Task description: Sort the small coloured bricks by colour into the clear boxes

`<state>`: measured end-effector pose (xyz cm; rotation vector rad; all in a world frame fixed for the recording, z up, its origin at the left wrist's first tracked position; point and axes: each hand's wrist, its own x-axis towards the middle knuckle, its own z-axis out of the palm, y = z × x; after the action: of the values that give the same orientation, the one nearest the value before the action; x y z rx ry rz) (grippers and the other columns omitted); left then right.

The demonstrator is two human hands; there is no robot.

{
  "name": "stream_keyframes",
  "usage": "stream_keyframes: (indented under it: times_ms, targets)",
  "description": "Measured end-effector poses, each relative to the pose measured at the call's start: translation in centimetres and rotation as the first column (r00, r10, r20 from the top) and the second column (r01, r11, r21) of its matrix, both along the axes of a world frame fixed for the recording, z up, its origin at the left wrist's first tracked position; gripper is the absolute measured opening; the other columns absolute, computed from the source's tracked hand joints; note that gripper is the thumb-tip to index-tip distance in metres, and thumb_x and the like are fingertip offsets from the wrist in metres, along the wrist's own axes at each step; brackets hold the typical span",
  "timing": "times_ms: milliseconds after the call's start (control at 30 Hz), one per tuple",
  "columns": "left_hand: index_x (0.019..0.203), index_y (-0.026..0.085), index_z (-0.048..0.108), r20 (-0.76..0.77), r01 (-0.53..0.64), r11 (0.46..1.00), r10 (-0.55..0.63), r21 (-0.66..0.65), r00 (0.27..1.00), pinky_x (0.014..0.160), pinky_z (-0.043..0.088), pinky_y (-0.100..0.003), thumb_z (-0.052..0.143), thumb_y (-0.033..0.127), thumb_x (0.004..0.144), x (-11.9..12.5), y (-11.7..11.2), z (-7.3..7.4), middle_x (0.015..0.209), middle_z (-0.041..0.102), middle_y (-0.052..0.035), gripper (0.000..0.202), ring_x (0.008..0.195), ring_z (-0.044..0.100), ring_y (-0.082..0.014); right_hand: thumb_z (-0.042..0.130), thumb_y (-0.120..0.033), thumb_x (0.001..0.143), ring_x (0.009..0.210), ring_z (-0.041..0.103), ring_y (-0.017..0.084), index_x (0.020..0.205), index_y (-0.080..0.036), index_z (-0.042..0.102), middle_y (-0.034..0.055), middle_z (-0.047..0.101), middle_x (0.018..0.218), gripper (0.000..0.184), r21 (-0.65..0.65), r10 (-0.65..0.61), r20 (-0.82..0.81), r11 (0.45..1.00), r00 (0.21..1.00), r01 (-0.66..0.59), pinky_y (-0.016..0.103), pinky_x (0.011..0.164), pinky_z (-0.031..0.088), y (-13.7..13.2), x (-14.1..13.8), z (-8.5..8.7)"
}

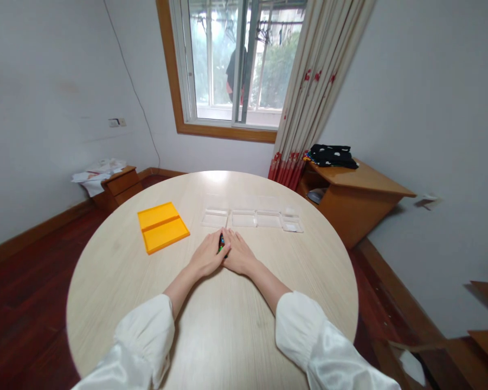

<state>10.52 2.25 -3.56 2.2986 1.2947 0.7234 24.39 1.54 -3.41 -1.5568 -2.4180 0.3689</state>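
Observation:
My left hand and my right hand lie side by side on a round light-wood table, palms down and fingers together, cupped over a small pile of dark and coloured pieces that peeks out between them. Most of the pile is hidden under the hands. Just beyond the fingertips stands a row of several clear plastic trays. An orange tray with two compartments lies to the left of the hands. Both sleeves are white.
A wooden desk with folded dark cloth stands at the right beyond the table. A low cabinet with papers is at the left wall. A window and a curtain are behind. The floor is dark red wood.

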Motion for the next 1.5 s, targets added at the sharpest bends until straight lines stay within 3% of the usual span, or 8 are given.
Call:
stream_keyframes:
  times_ms: [200,433,533,633,767,1100,1433,1500]
  targets:
    - [0.130,0.011,0.040,0.147,-0.083,0.996,0.088,-0.034,0.985,0.105,0.031,-0.044,0.030,0.050,0.089,1.1,-0.2,-0.5,0.128,0.050,-0.0180,0.057,0.122,0.044,-0.0253,0.045,-0.028,0.081,0.137,0.025,0.024,0.142,-0.004,0.022,0.0211,0.029,0.146,0.069,0.091,0.066,-0.080,0.994,0.995,-0.059,0.041,0.112,0.021,-0.1,-0.6,-0.4]
    - [0.112,0.011,0.052,0.286,-0.266,0.963,0.269,-0.050,0.920,0.100,0.037,-0.043,0.033,0.041,0.089,1.9,0.0,-0.8,0.109,0.056,-0.0154,0.043,0.109,0.050,-0.0244,0.046,-0.017,0.082,0.117,0.046,0.021,0.134,-0.010,0.039,0.0160,0.050,0.128,0.053,0.209,0.174,-0.168,0.968,0.970,-0.138,0.036,0.105,0.030,-1.0,-2.0,0.2]
    - [0.100,0.015,0.056,0.313,-0.352,0.935,0.346,-0.040,0.884,0.095,0.040,-0.043,0.036,0.037,0.087,2.6,-0.1,-0.8,0.099,0.057,-0.0129,0.033,0.102,0.052,-0.0246,0.043,-0.016,0.083,0.107,0.050,0.020,0.129,-0.013,0.044,0.0128,0.055,0.119,0.046,0.197,0.130,-0.226,0.977,0.965,-0.086,0.033,0.098,0.037,-1.5,-2.4,0.5]
    - [0.095,0.017,0.055,0.341,-0.394,0.917,0.390,-0.061,0.855,0.092,0.042,-0.042,0.039,0.034,0.085,3.3,-0.3,-0.9,0.095,0.056,-0.0113,0.025,0.097,0.054,-0.0240,0.041,-0.016,0.085,0.101,0.050,0.020,0.126,-0.013,0.044,0.0127,0.054,0.115,0.041,0.099,-0.018,-0.250,0.994,0.968,0.044,0.033,0.092,0.040,-1.8,-2.5,0.3]
    - [0.089,0.019,0.052,0.435,-0.375,0.921,0.381,-0.105,0.816,0.087,0.043,-0.039,0.039,0.031,0.082,3.8,-0.4,-0.7,0.090,0.059,-0.0086,0.019,0.091,0.056,-0.0225,0.044,-0.017,0.085,0.104,0.044,0.023,0.124,-0.014,0.043,0.0142,0.050,0.118,0.039,0.059,-0.124,-0.192,0.989,0.973,0.138,0.038,0.094,0.037,-1.9,-2.6,-0.1]
    - [0.072,0.020,0.050,0.667,-0.404,0.904,0.385,-0.136,0.637,0.069,0.043,-0.028,0.041,0.024,0.074,4.1,-0.6,0.2,0.069,0.056,-0.0001,0.011,0.071,0.054,-0.0168,0.044,-0.010,0.084,0.089,0.054,0.019,0.108,-0.013,0.054,0.0113,0.062,0.099,0.026,0.099,-0.053,-0.299,0.991,0.953,0.087,0.030,0.080,0.042,-1.2,-2.7,-0.1]
    - [0.077,0.019,0.053,0.728,-0.371,0.928,0.274,-0.029,0.629,0.075,0.044,-0.028,0.042,0.028,0.078,3.8,-0.8,0.7,0.076,0.059,-0.0014,0.015,0.078,0.056,-0.0166,0.035,-0.009,0.089,0.088,0.059,0.020,0.103,-0.010,0.059,0.0136,0.066,0.097,0.028,0.193,-0.044,-0.168,0.978,0.985,0.076,0.032,0.081,0.044,-0.7,-2.4,0.0]
    - [0.079,0.019,0.053,0.724,-0.361,0.931,0.277,-0.042,0.631,0.077,0.044,-0.029,0.042,0.028,0.079,3.7,-0.8,0.7,0.078,0.059,-0.0018,0.015,0.080,0.056,-0.0168,0.036,-0.009,0.089,0.089,0.059,0.021,0.105,-0.009,0.058,0.0143,0.065,0.097,0.028,0.211,-0.032,-0.212,0.974,0.977,0.078,0.033,0.082,0.045,-0.6,-2.2,-0.2]
